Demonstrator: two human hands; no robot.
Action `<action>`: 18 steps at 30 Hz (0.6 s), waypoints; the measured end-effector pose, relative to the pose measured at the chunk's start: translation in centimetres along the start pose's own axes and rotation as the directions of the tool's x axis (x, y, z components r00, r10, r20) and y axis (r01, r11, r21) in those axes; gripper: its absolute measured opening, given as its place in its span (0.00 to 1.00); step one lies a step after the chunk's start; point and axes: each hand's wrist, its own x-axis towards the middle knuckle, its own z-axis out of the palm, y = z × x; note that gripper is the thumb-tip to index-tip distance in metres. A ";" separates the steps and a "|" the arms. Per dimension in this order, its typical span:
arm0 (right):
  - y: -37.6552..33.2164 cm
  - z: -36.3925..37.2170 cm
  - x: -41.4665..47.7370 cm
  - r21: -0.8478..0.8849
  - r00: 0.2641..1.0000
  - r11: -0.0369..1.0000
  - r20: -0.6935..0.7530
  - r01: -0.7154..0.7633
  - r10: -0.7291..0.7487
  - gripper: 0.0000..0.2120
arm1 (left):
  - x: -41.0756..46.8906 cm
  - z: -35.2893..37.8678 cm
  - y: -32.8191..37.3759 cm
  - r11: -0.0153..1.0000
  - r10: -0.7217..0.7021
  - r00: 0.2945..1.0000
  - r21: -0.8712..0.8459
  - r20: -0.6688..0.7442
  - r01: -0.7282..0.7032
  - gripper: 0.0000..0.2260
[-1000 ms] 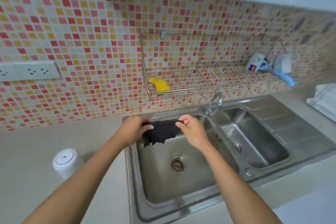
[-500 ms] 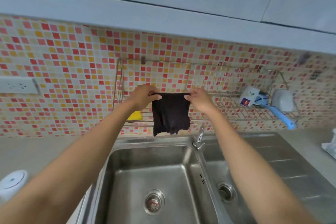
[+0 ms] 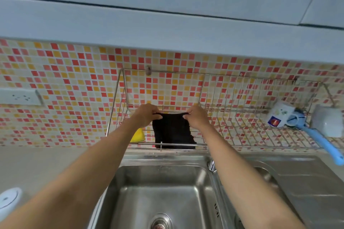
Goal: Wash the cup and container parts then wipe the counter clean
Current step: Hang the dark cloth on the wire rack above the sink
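A black cloth (image 3: 172,132) hangs stretched between my two hands over the wire rack (image 3: 232,109) on the tiled wall. My left hand (image 3: 147,114) pinches its upper left corner and my right hand (image 3: 195,117) pinches its upper right corner. The cloth's lower edge drops behind the rack's front rail. A white upturned cup (image 3: 8,201) stands on the counter (image 3: 46,165) at the far left. On the rack's right end lie a white container part (image 3: 279,115), a white cup (image 3: 327,121) and a blue-handled brush (image 3: 323,143).
A yellow sponge (image 3: 137,135) sits in the rack just left of the cloth. Below is a steel double sink (image 3: 160,191) with a tap (image 3: 212,165) between the basins and a drainboard (image 3: 312,182) at right. A wall socket (image 3: 18,96) is at left.
Both hands have lifted the black cloth from over the sink up to the wire rack, spreading it flat. The view has tilted upward toward the wall and cabinet.
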 end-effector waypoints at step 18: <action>-1.3 3.1 -4.1 -0.177 0.895 0.959 0.427 0.221 -0.128 0.25 | -5.7 0.8 -0.6 0.897 -0.352 0.928 0.240 -0.123 0.372 0.30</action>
